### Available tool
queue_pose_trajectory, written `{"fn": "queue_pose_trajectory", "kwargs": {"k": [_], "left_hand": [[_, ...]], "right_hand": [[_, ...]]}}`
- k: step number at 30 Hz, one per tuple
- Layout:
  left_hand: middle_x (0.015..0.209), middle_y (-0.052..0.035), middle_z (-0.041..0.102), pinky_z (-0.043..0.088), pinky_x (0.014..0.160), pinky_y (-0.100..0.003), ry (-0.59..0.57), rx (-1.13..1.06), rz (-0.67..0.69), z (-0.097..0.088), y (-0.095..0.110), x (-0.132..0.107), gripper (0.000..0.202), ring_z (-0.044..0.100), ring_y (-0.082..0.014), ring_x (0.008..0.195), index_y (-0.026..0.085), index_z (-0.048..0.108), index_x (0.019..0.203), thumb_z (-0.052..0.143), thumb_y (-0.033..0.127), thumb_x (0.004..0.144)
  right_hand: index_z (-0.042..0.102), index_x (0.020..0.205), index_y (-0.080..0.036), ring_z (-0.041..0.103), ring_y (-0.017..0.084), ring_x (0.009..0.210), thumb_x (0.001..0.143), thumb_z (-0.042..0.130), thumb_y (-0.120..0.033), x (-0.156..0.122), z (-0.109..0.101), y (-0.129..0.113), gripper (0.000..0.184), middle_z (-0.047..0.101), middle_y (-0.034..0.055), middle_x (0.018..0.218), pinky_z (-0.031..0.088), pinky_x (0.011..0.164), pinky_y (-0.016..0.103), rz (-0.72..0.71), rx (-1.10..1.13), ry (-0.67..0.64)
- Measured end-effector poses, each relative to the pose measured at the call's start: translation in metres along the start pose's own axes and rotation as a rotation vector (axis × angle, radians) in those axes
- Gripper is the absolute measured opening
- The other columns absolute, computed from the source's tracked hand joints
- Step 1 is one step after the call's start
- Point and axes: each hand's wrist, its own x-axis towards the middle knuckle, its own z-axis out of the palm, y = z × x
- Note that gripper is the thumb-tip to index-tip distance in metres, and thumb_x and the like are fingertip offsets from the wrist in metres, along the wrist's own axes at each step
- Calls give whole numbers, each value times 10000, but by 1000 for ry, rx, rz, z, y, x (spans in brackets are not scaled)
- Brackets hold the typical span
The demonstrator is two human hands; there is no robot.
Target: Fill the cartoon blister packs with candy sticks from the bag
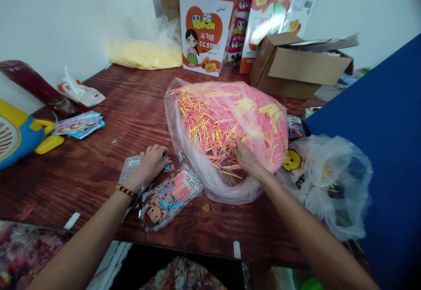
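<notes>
Reaching with the nearer right hand (245,156) into pink-and-yellow sticks (205,125) heaped on its far side, unclear whether pinching any, and resting left hand (153,160), loosely spread, on clear packets (129,167) to the left.

Over on the left I see bare worktop (131,101) running from the left hand (151,162) back towards the pale yellow bag (148,56), room enough to pass. The big clear bag (215,191) bulks up the middle, though its near side gapes and the right hand (246,159) reaches in. Beyond it stand printed cartons (205,31) and an open cardboard box (305,67); a crumpled white bag (348,176) and the blue panel (386,123) crowd the right.
</notes>
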Motion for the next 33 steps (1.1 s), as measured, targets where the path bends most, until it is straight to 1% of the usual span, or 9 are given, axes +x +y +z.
{"fn": "queue_pose_trajectory", "kwargs": {"k": [4, 7, 10, 14, 19, 22, 26, 29, 33], "left_hand": [[1140, -138, 602, 379, 852, -447, -49, 45, -16, 1, -4, 8, 264, 505, -353, 1104, 184, 631, 1031, 616, 367, 841], [1119, -124, 617, 372, 833, -427, -50, 18, -12, 2, -6, 11, 214, 504, -339, 1085, 190, 613, 970, 628, 346, 824], [1052, -98, 655, 363, 831, -408, -25, -48, -8, 3, -8, 12, 160, 520, -312, 1043, 199, 588, 929, 620, 311, 819], [944, -73, 694, 363, 845, -394, 35, -155, -14, 1, -12, 15, 128, 558, -284, 992, 204, 604, 915, 594, 297, 829], [914, -76, 720, 369, 874, -416, 149, -184, -18, -15, -18, 15, 123, 567, -285, 993, 210, 656, 818, 566, 289, 841], [848, -56, 699, 403, 814, -356, 232, -318, -12, -27, -19, 7, 147, 588, -238, 883, 198, 639, 795, 565, 316, 840], [755, -14, 647, 416, 675, -270, 324, -671, -25, -37, -7, -11, 196, 564, -167, 711, 186, 609, 778, 594, 375, 829], [794, -14, 667, 441, 687, -256, 344, -891, -54, -41, 10, -27, 220, 587, -159, 741, 175, 647, 825, 647, 395, 806], [811, -11, 691, 474, 701, -245, 337, -1118, -132, -39, 33, -47, 231, 615, -156, 755, 179, 680, 845, 713, 394, 769]], "right_hand": [[505, 1005, -172, 575, 181, 754, 982, 371, -221, 2, 0, -16, 145, 619, 57, 866, 432, 696, 284, -114, 31, -75], [555, 1049, -162, 605, 188, 881, 964, 422, -182, 1, 3, -37, 158, 647, 96, 1025, 452, 781, 289, -249, -177, -174], [582, 1114, -143, 615, 207, 944, 939, 425, -110, -1, 8, -56, 237, 650, 122, 1096, 461, 796, 296, -286, -327, -230], [627, 1100, -118, 606, 246, 987, 944, 396, -108, 0, 16, -67, 279, 649, 162, 1082, 462, 834, 330, -262, -425, -201], [641, 1066, -123, 560, 275, 1063, 945, 422, -166, 5, 14, -54, 254, 622, 178, 1137, 431, 894, 372, -196, -394, -79], [622, 987, -156, 568, 262, 1021, 965, 411, -250, 4, 12, -39, 232, 640, 147, 1080, 429, 867, 369, -80, -209, -7], [527, 857, -208, 575, 193, 719, 939, 389, -287, 2, 15, -23, 180, 625, 30, 774, 439, 693, 315, 89, 290, 79], [465, 779, -231, 543, 165, 616, 885, 448, -356, 4, 20, -17, 165, 583, -20, 671, 430, 622, 294, 106, 660, 155], [478, 804, -234, 573, 169, 624, 788, 579, -482, 3, 23, -19, 269, 618, -23, 671, 454, 617, 295, 116, 1009, 260]]}}
